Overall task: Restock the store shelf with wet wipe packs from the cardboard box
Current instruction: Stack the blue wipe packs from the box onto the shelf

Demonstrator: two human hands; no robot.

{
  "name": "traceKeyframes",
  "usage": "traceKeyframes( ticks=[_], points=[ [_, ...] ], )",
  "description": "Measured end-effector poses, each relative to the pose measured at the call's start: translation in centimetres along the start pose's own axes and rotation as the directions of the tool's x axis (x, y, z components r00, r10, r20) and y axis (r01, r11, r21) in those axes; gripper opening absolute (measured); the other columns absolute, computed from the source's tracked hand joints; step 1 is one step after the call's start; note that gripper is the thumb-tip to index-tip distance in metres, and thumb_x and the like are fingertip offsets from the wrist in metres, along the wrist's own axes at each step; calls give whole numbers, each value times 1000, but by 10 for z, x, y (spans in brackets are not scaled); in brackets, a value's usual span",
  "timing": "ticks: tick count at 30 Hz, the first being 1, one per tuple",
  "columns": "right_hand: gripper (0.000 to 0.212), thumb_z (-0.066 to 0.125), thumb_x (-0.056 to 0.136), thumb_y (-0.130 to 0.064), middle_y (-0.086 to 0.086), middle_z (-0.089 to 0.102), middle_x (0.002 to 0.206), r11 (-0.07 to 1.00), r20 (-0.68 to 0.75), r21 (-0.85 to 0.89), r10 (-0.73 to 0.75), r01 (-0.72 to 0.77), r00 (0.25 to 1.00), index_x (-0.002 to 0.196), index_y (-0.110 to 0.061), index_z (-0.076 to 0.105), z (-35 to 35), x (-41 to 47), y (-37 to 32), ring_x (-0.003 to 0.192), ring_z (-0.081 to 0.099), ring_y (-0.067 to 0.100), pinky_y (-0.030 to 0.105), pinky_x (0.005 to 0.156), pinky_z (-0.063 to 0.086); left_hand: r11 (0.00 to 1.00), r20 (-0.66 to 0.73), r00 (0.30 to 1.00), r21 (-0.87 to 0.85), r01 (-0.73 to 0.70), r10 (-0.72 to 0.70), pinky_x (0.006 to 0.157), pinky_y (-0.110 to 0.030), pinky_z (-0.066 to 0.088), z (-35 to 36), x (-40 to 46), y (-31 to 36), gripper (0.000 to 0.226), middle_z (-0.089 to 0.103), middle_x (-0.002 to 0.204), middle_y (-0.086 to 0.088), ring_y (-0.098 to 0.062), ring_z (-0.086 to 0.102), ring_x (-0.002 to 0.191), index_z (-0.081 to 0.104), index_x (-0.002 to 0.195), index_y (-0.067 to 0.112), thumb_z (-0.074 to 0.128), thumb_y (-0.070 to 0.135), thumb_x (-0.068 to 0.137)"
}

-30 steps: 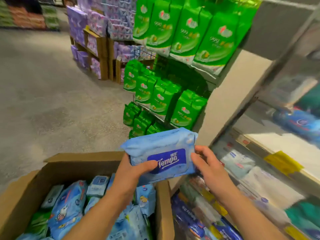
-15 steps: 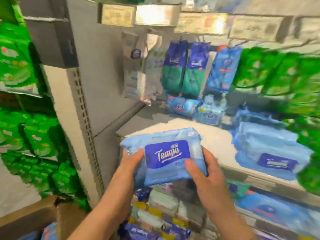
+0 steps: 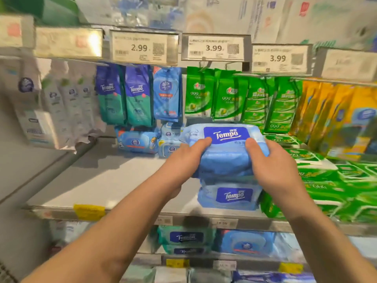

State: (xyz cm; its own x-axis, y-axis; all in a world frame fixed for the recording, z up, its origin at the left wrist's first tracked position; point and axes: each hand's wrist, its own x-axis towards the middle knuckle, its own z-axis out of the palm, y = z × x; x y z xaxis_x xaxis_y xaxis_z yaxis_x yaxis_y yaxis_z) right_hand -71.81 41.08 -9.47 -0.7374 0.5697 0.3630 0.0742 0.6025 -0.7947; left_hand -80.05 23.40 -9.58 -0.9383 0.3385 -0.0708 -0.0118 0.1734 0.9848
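A light blue Tempo wet wipe pack (image 3: pixel 224 148) is held between both hands over the middle shelf (image 3: pixel 114 180). My left hand (image 3: pixel 183 160) grips its left side and my right hand (image 3: pixel 271 166) grips its right side. The pack sits over a stack of the same blue Tempo packs (image 3: pixel 232 197) lying on the shelf; whether it rests on the stack I cannot tell. The cardboard box is out of view.
Green wipe packs (image 3: pixel 336 180) lie stacked right of the Tempo stack. Hanging packs (image 3: pixel 138 94) in blue, green and yellow fill the shelf's back under price tags (image 3: pixel 144 48). Small blue packs (image 3: pixel 138 141) lie at the back. More packs sit on the lower shelf (image 3: pixel 204 240).
The view swung from the cardboard box up to the shelf. Both hands carried the Tempo pack up and forward, over the stack of matching packs.
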Motion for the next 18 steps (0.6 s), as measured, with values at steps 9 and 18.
traceKeyframes(
  ticks=[9, 18],
  points=[
    [55, 46, 101, -52, 6, 57, 149, 952, 53, -305, 41, -23, 998, 149, -24, 51, -5, 46, 30, 136, 51, 34, 47, 114, 40, 992, 23, 994, 61, 107, -109, 89, -35, 47, 46, 46, -1, 68, 68, 111, -2, -24, 62, 101, 69, 106, 24, 49, 72, 62],
    [58, 27, 101, -62, 11, 32, 162, 837, 11, -542, -83, 76, 996, 153, -40, 41, 15, 27, 33, 150, 20, 35, 54, 121, 13, 965, -5, 1000, 261, 17, -16, 110, -47, 35, 32, 39, -15, 69, 54, 139, -5, -30, 49, 127, 57, 128, 28, 35, 72, 79]
  ],
)
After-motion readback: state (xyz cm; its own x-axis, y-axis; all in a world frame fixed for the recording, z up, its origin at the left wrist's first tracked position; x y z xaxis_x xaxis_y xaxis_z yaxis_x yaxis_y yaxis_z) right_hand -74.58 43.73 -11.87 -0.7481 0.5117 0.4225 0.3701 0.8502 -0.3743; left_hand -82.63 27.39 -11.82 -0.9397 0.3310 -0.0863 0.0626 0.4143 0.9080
